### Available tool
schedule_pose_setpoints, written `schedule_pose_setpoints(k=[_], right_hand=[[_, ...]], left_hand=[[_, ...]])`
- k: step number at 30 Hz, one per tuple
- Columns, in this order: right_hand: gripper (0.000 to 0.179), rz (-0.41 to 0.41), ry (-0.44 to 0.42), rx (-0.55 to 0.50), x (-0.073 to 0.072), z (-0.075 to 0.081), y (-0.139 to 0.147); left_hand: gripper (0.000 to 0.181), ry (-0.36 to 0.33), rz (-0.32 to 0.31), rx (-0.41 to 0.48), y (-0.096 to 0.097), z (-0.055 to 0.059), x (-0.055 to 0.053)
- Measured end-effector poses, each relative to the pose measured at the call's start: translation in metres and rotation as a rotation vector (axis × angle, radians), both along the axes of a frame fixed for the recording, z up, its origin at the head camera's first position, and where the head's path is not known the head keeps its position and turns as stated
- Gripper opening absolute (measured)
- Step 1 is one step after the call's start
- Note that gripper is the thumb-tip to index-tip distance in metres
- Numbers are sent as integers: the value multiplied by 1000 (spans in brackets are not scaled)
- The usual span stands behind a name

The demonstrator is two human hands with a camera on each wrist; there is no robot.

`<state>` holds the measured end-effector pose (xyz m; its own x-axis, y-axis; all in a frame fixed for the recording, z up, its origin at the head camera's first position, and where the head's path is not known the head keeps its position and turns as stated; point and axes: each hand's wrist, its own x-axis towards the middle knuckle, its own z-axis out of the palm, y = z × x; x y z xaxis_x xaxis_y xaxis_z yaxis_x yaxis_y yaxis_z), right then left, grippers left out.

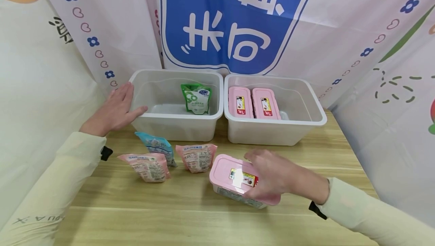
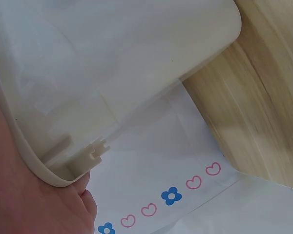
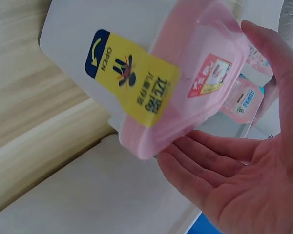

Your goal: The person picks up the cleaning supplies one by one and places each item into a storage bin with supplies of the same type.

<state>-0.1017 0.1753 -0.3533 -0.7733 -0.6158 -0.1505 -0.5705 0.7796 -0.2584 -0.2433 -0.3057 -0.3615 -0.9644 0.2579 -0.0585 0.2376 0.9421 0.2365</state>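
My right hand (image 1: 272, 172) spans a white box with a pink lid (image 1: 225, 168) on the table, thumb on the near side and fingers on the far side. In the right wrist view, the thumb and fingers lie at opposite edges of the pink lid (image 3: 210, 92); a yellow "OPEN" label crosses it. My left hand (image 1: 113, 108) rests on the left bin (image 1: 176, 116) at its front left corner, fingers straight and thumb stretched along the front rim. Inside that bin stands a green-and-white pouch (image 1: 197, 100). The left wrist view shows the hand (image 2: 36, 200) against the bin's rim.
Beside it, the right bin (image 1: 272, 121) holds two pink-lidded boxes (image 1: 265, 102). In front of the left bin stand a blue pouch (image 1: 158, 146), a pink pouch (image 1: 149, 168) and another pink pouch (image 1: 197, 159). Printed cloth (image 1: 333, 42) hangs behind the wooden table (image 1: 170, 215).
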Motion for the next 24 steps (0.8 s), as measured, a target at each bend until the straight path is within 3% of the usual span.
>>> schedule_pose_setpoints(k=[7, 24], right_hand=[[79, 26, 20, -36, 2, -5, -5], [71, -3, 83, -5, 1, -12, -13]], left_hand=[[101, -5, -2, 3, -1, 0, 0], [102, -2, 9, -18, -1, -2, -1]])
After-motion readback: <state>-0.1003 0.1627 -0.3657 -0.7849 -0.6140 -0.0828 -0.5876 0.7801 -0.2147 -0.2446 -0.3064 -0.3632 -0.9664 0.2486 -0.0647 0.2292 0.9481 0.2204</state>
